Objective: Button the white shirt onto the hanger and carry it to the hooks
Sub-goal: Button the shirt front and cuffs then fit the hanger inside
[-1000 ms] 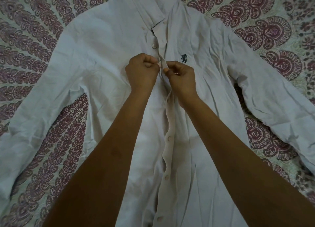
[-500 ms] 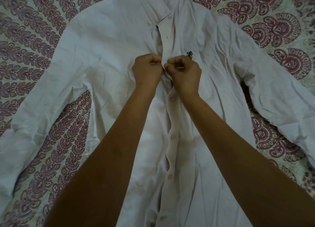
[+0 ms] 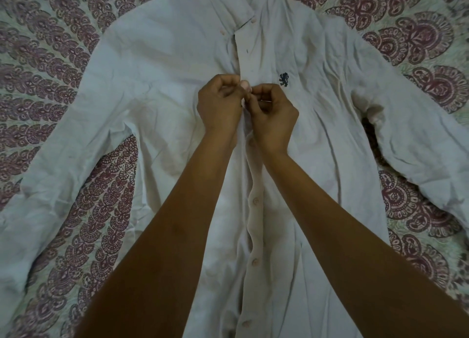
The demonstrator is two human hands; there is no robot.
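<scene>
The white shirt lies flat on the bedspread. Just beside its lion emblem, the left hand and right hand pinch the placket with curled fingers — below the emblem it ripples, so the front may fasten one hole off.

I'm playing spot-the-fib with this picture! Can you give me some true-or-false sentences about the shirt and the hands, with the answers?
1. The white shirt lies spread on a patterned bedspread. True.
2. Both hands hold a hanger. False: the left hand and right hand pinch the shirt's front, and no hanger shows.
3. The dark emblem is hidden under a hand. False: it shows just above the right hand.
4. Buttons show down the shirt below the hands. True.
</scene>
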